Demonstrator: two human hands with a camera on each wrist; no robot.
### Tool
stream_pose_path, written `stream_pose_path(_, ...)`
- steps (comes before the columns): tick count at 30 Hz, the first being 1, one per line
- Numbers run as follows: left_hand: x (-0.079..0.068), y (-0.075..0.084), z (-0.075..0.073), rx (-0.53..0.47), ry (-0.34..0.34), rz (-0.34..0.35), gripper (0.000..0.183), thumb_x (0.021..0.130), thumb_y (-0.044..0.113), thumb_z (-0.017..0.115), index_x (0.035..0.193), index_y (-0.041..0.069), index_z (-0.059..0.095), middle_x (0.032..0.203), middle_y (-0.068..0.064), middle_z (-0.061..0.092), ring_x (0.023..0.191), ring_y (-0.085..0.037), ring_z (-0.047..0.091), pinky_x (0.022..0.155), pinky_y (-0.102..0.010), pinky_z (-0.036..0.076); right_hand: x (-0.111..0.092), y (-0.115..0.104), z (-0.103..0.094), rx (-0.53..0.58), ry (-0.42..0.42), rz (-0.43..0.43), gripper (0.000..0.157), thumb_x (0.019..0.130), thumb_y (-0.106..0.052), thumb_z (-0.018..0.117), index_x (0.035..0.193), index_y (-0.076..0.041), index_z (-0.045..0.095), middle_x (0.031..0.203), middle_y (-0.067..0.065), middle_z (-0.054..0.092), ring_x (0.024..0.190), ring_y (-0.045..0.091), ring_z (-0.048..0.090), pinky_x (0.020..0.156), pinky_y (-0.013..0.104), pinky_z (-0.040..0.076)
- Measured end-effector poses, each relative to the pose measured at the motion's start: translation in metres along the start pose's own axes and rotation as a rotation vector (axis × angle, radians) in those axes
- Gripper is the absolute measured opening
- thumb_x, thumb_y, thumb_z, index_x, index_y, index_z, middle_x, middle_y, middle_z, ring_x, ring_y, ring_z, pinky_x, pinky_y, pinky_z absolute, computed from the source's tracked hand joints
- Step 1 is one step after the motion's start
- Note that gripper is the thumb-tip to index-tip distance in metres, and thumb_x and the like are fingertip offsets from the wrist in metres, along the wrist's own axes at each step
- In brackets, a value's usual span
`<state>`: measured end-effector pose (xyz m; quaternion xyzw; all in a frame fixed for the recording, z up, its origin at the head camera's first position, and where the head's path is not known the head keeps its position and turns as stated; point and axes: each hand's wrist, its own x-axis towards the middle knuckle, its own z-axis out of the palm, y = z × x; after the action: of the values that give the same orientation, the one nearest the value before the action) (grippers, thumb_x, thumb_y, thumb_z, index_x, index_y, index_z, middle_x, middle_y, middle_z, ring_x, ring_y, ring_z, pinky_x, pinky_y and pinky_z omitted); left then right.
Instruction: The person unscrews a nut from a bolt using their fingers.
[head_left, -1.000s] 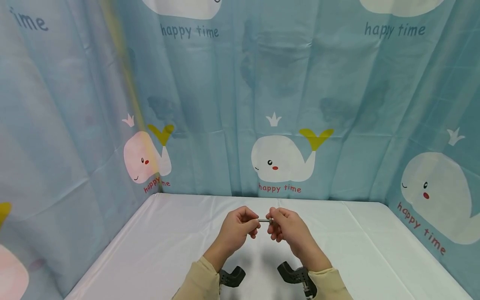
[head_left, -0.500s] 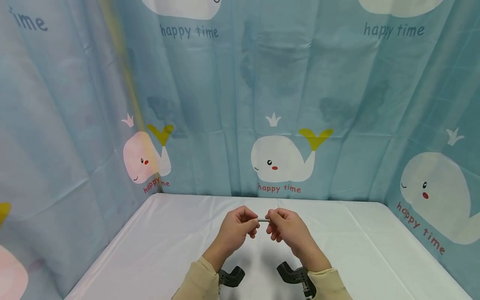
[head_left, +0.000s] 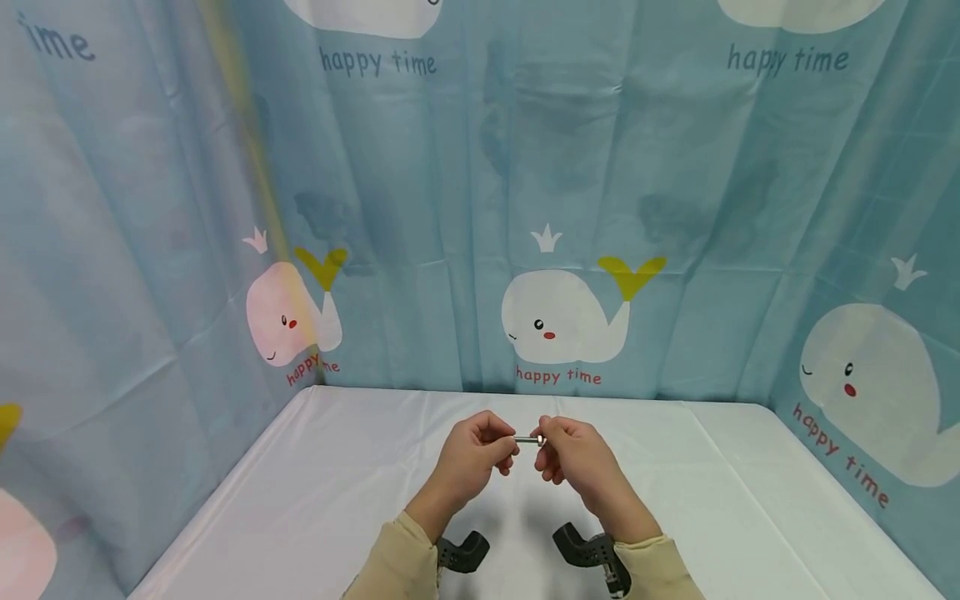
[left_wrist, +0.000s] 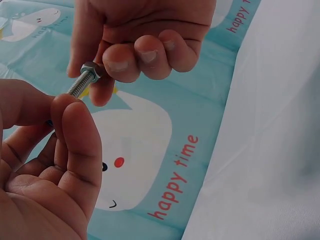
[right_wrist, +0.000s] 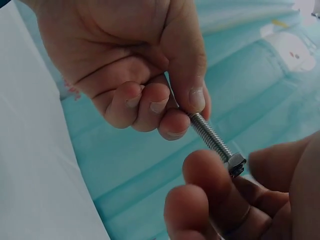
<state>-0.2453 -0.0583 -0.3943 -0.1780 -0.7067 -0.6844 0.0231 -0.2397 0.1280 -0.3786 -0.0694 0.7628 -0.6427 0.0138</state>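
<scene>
A silver threaded bolt [right_wrist: 212, 137] is held in the air above the table, lying roughly level between both hands. My left hand [head_left: 471, 457] pinches one end of it with thumb and fingertips, which hide that end. Toward the other end sits a hex nut [left_wrist: 91, 71] on the thread. Around this nut curl the thumb and fingers of my right hand [head_left: 583, 460]; in the right wrist view the thumb looks slightly apart from it. The right hand's other fingers are bent toward its palm.
A white cloth covers the table [head_left: 360, 500] under the hands. Behind and at both sides hangs a blue curtain [head_left: 420, 208] printed with whales. Black camera mounts [head_left: 463, 552] sit at both wrists, beside beige sleeves.
Half a second ago my right fingers covered the nut; now they have shifted slightly right and the nut shows again. My left hand and the bolt have stayed nearly still.
</scene>
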Motion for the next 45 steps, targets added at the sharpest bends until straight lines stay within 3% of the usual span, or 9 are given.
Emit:
stream_pose_path(6, -0.0008, 0.0004, -0.0002, -0.001, 0.001, -0.014, 0.010, 0.094, 0.004, 0.063, 0.101, -0.003, 0.064, 0.084, -0.012, 0.068, 0.066, -0.021, 0.060, 0.065, -0.037, 0.056, 0.0012, 0.0016, -0.0002, 0.017, -0.019, -0.015, 0.019, 0.098, -0.015, 0.056, 0.109, -0.002, 0.065, 0.084, 0.015, 0.066, 0.062, 0.025, 0.059, 0.058, 0.032, 0.050)
stream_pose_path(15, 0.0016, 0.0000, 0.0003, -0.003, 0.001, -0.021, 0.009, 0.095, 0.004, 0.063, 0.101, -0.001, 0.066, 0.085, -0.011, 0.068, 0.066, -0.020, 0.060, 0.065, -0.035, 0.056, 0.0016, 0.0006, -0.0007, -0.005, -0.020, -0.003, 0.027, 0.103, -0.023, 0.053, 0.102, -0.001, 0.067, 0.072, 0.014, 0.062, 0.060, 0.023, 0.057, 0.056, 0.031, 0.050)
stream_pose_path(20, 0.0012, 0.0005, 0.0002, -0.001, 0.003, -0.025, 0.008, 0.095, 0.005, 0.063, 0.101, 0.000, 0.066, 0.085, -0.011, 0.068, 0.067, -0.020, 0.060, 0.066, -0.037, 0.056, 0.0018, -0.0017, 0.0003, 0.024, -0.025, -0.010, 0.019, 0.098, -0.015, 0.056, 0.108, -0.002, 0.066, 0.085, 0.015, 0.065, 0.062, 0.024, 0.059, 0.058, 0.031, 0.050)
stream_pose_path(26, 0.0016, 0.0001, 0.0005, -0.002, 0.003, -0.014, 0.009, 0.094, 0.003, 0.063, 0.101, -0.003, 0.065, 0.083, -0.011, 0.068, 0.066, -0.020, 0.060, 0.064, -0.034, 0.056, 0.0009, -0.0006, -0.0010, 0.015, -0.057, -0.006, 0.032, 0.104, -0.030, 0.053, 0.105, -0.001, 0.066, 0.074, 0.013, 0.063, 0.059, 0.022, 0.057, 0.056, 0.031, 0.050)
stream_pose_path(29, 0.0011, 0.0010, 0.0006, 0.005, 0.004, -0.014, 0.006, 0.093, 0.002, 0.063, 0.098, -0.001, 0.065, 0.082, -0.011, 0.068, 0.065, -0.019, 0.059, 0.064, -0.033, 0.056, 0.0012, 0.0018, -0.0012, 0.011, -0.073, -0.011, 0.031, 0.105, -0.027, 0.052, 0.103, 0.001, 0.066, 0.069, 0.013, 0.061, 0.058, 0.021, 0.056, 0.055, 0.030, 0.050)
stream_pose_path(34, 0.0018, -0.0012, -0.0003, 0.004, 0.004, -0.010, 0.006, 0.094, 0.004, 0.063, 0.099, 0.001, 0.065, 0.084, -0.011, 0.068, 0.066, -0.020, 0.060, 0.064, -0.034, 0.056, 0.0008, -0.0001, -0.0003, 0.036, -0.064, -0.020, 0.021, 0.099, -0.014, 0.055, 0.111, 0.000, 0.065, 0.082, 0.014, 0.065, 0.060, 0.024, 0.058, 0.057, 0.031, 0.049)
stream_pose_path(37, 0.0029, -0.0027, -0.0011, 0.000, 0.005, 0.000, 0.009, 0.095, 0.004, 0.062, 0.101, -0.002, 0.065, 0.084, -0.011, 0.068, 0.066, -0.020, 0.060, 0.064, -0.035, 0.056, 0.0008, -0.0013, -0.0006, 0.030, -0.058, -0.021, 0.026, 0.100, -0.020, 0.057, 0.113, 0.000, 0.064, 0.087, 0.014, 0.067, 0.062, 0.025, 0.061, 0.057, 0.032, 0.050)
stream_pose_path(41, 0.0026, -0.0018, -0.0016, 0.001, 0.007, 0.000, 0.009, 0.094, 0.004, 0.063, 0.101, -0.003, 0.064, 0.083, -0.011, 0.068, 0.066, -0.020, 0.060, 0.065, -0.037, 0.056, 0.0017, 0.0010, -0.0019, -0.009, -0.059, -0.017, 0.035, 0.103, -0.032, 0.054, 0.108, 0.000, 0.067, 0.078, 0.014, 0.068, 0.060, 0.024, 0.061, 0.056, 0.031, 0.051)
stream_pose_path(45, 0.0028, -0.0024, -0.0019, 0.004, 0.003, -0.004, 0.008, 0.094, 0.004, 0.062, 0.100, 0.000, 0.065, 0.084, -0.011, 0.068, 0.066, -0.020, 0.060, 0.064, -0.035, 0.056, 0.0022, 0.0016, -0.0024, -0.022, -0.066, -0.026, 0.028, 0.103, -0.024, 0.054, 0.103, 0.000, 0.069, 0.075, 0.013, 0.067, 0.059, 0.023, 0.060, 0.056, 0.031, 0.050)
